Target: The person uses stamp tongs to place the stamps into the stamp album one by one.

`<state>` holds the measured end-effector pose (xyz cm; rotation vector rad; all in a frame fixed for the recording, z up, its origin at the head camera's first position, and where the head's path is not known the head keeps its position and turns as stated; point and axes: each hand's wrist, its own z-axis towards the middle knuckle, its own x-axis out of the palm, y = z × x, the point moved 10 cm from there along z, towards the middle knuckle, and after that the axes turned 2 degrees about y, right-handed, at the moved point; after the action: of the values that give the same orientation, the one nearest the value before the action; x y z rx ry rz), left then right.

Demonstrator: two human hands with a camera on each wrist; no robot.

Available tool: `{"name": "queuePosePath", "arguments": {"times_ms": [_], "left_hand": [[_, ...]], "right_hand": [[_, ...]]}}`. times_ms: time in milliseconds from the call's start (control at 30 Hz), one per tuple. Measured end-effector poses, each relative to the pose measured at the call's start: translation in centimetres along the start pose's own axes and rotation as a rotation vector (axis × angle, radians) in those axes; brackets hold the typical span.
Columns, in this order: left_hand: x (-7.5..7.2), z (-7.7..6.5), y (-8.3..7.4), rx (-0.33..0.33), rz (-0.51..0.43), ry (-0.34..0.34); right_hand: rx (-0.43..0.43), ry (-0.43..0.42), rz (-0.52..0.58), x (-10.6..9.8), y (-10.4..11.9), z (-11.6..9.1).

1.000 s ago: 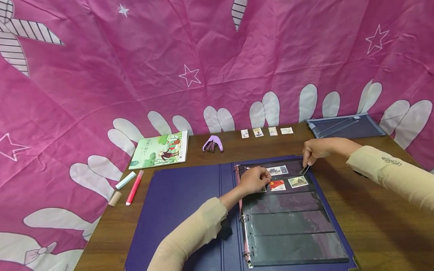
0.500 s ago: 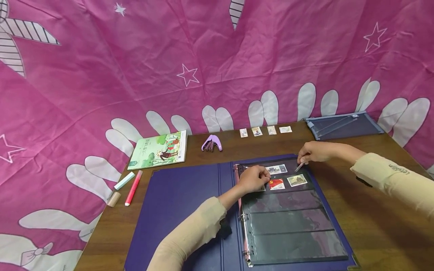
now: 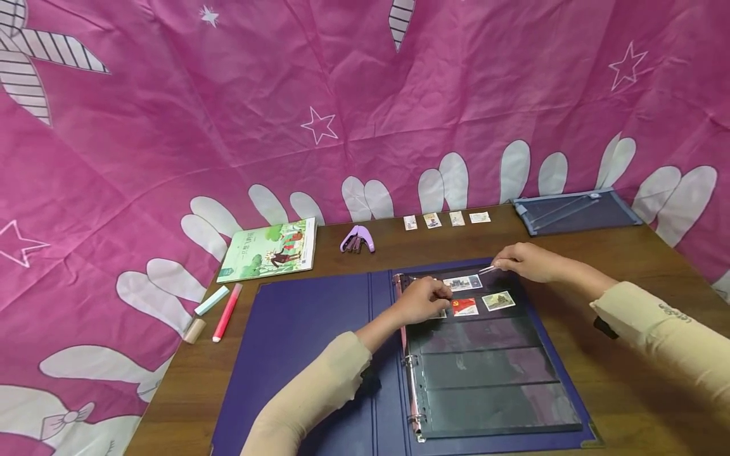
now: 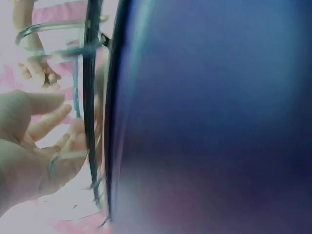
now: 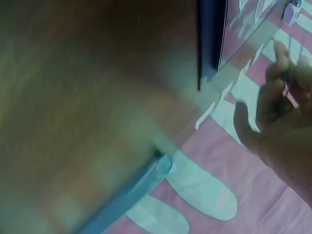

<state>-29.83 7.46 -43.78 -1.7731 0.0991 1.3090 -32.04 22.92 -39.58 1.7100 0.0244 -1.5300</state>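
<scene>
An open blue binder [image 3: 310, 354] lies on the table, with a black stamp page [image 3: 490, 411] of clear strips on its ring side. My left hand [image 3: 422, 300] rests at the page's upper left, fingers relaxed, partly covering a stamp [image 3: 440, 315]. Right of its fingertips are a red stamp [image 3: 464, 307] and a greenish stamp [image 3: 499, 301]. A wide bluish stamp [image 3: 462, 283] sits in the top row. My right hand [image 3: 527, 261] pinches a pair of tweezers [image 3: 487, 270] over the page's top right, tips pointing left. The left wrist view [image 4: 36, 146] shows the fingers blurred.
Several loose stamps [image 3: 432, 220] lie in a row at the table's back. Near them are a purple stapler-like tool [image 3: 357, 239] and a zip pouch [image 3: 578, 212]. On the left are a picture book [image 3: 268, 251], a red marker [image 3: 227, 313] and two short sticks.
My right hand has moved left from the page's right edge, bringing the tweezers beside the wide top-row stamp. My left hand has barely shifted.
</scene>
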Motion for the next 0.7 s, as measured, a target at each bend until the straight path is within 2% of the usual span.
{"name": "queuePosePath", "arguments": {"times_ms": [33, 133, 267, 400, 533, 700], "left_hand": [[0.0, -0.5, -0.2, 0.021, 0.032, 0.017], [0.1, -2.5, -0.9, 0.062, 0.13, 0.071], [0.4, -4.9, -1.6, 0.104, 0.342, 0.09], [0.7, -6.2, -1.8, 0.101, 0.51, 0.082], [1.2, -6.4, -1.6, 0.053, 0.528, 0.104], [1.4, -6.5, -1.8, 0.024, 0.523, 0.099]], "right_hand": [[-0.01, -0.042, -0.009, -0.1, 0.3, 0.0], [0.036, -0.134, -0.055, -0.4, 0.5, 0.0], [0.153, -0.146, -0.12, -0.2, 0.5, 0.3], [0.205, -0.125, -0.143, 0.5, 0.6, 1.4], [0.206, -0.129, -0.143, 1.2, 0.7, 2.8], [0.212, -0.11, -0.078, 1.7, 1.3, 4.9]]}}
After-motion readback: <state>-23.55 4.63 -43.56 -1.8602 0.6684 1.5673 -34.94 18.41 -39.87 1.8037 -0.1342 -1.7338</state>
